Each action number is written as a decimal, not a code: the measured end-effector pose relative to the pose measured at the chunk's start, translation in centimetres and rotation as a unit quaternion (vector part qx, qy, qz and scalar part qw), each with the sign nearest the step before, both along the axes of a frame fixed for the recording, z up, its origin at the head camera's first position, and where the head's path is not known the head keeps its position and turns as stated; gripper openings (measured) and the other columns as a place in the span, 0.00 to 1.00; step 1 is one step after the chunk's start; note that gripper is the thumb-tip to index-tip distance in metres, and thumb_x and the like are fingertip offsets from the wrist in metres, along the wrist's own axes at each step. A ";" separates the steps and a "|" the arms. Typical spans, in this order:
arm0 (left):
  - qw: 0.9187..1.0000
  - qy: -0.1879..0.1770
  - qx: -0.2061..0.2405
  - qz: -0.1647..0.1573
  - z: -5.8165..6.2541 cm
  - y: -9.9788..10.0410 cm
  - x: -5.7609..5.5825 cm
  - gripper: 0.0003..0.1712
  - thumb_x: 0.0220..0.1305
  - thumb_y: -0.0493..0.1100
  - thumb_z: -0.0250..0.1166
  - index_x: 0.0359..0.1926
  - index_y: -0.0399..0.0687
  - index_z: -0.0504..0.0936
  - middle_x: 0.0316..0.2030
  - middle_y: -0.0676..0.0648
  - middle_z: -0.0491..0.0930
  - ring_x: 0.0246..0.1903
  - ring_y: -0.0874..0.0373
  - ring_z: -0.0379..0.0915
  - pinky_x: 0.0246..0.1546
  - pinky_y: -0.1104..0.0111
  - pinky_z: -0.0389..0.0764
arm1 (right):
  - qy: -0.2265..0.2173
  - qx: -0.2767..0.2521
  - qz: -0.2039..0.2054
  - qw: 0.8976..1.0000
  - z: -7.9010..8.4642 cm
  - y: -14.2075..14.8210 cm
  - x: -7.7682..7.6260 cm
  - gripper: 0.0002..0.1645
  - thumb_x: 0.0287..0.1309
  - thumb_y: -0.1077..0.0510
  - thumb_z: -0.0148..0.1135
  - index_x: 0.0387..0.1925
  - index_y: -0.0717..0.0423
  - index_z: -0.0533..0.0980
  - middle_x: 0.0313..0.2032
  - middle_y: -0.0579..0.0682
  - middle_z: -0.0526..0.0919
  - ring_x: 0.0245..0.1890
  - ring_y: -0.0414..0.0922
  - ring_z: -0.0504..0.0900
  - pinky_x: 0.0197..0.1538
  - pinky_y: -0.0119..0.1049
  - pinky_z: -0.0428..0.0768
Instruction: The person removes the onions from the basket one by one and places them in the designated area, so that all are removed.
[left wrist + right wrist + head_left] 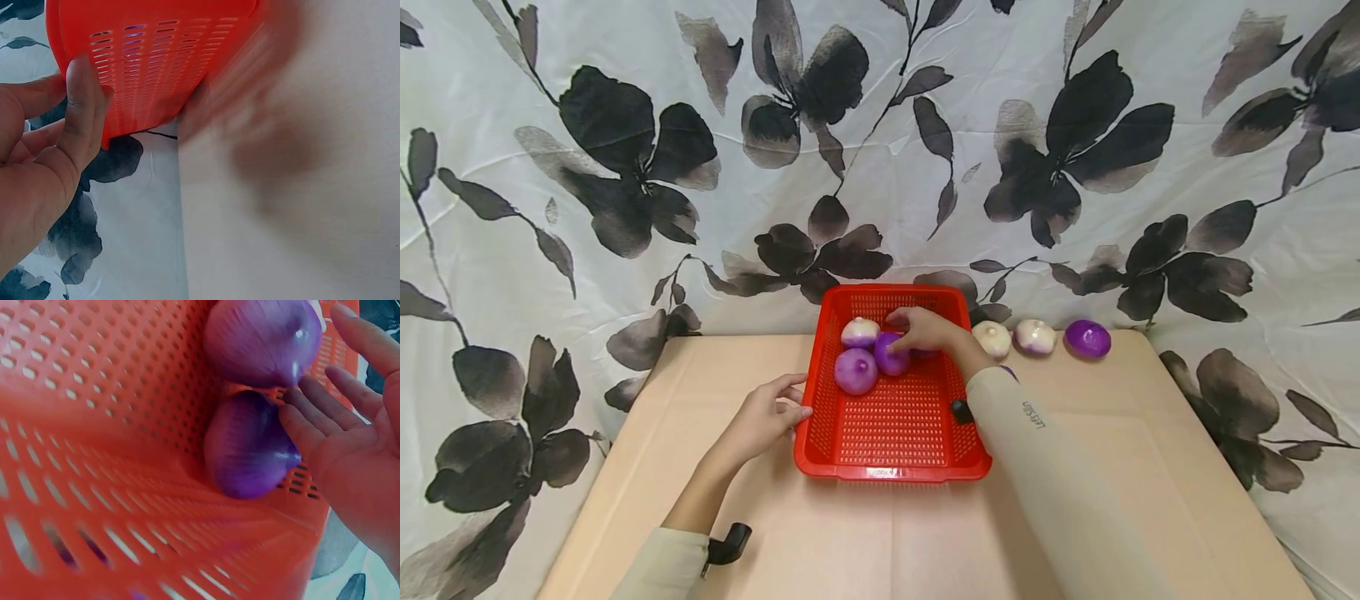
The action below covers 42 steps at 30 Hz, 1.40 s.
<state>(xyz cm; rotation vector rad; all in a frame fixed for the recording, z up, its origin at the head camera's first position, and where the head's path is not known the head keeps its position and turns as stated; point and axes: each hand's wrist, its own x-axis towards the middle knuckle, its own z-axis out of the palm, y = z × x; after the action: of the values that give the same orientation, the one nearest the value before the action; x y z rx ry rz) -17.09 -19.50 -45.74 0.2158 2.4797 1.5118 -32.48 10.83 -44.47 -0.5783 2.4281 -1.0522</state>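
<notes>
A red perforated plastic basket [891,433] stands on the table with several onions inside. Towards its back left lie a whitish-purple onion [860,333] and a purple onion [856,372]. My right hand [925,329] reaches into the basket over another purple onion [891,353]. In the right wrist view its fingers are spread beside two purple onions, the upper onion [262,344] and the lower onion [250,450], and curl round neither. At the basket's left side, my left hand [775,412] touches the rim and outer wall with relaxed fingers, also seen against the wall [150,69] from below.
Right of the basket, along the table's back edge, sit a white onion [992,339], a white-and-purple onion [1035,337] and a purple onion [1087,339]. My right sleeve mostly covers another purple item. A floral cloth [880,167] hangs behind the table [1120,433].
</notes>
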 end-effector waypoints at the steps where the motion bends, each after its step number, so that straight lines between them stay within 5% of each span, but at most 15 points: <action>1: 1.000 0.001 0.000 0.000 0.0 0.0 0.0 0.35 0.66 0.30 0.67 0.72 0.33 0.68 0.46 0.35 0.80 0.27 0.54 0.81 0.31 0.49 0.89 | 0.000 0.003 0.000 1.000 -0.1 -0.1 0.1 0.40 0.59 0.58 0.73 0.70 0.66 0.69 0.68 0.64 0.74 0.69 0.59 0.73 0.75 0.51 0.71; 30: 1.000 0.004 -0.004 0.004 -0.1 0.1 -0.1 0.35 0.65 0.28 0.67 0.72 0.33 0.68 0.46 0.35 0.81 0.28 0.55 0.82 0.30 0.49 0.89 | -0.007 0.033 -0.010 0.999 -2.5 -1.0 1.9 0.42 0.56 0.59 0.75 0.72 0.49 0.70 0.62 0.58 0.78 0.58 0.57 0.78 0.66 0.54 0.79; 42: 1.000 0.005 -0.007 0.002 -0.1 0.1 -0.1 0.35 0.66 0.29 0.68 0.72 0.34 0.68 0.46 0.35 0.81 0.27 0.55 0.81 0.29 0.51 0.89 | -0.009 0.032 -0.006 0.999 -2.1 -0.5 2.1 0.41 0.56 0.56 0.76 0.71 0.46 0.71 0.62 0.55 0.78 0.59 0.56 0.78 0.66 0.55 0.79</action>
<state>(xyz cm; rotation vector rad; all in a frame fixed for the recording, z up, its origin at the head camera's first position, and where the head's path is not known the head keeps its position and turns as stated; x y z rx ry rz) -17.21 -19.44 -45.85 0.2171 2.4986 1.4991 -30.39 10.29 -46.56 -0.5311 2.4440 -0.9769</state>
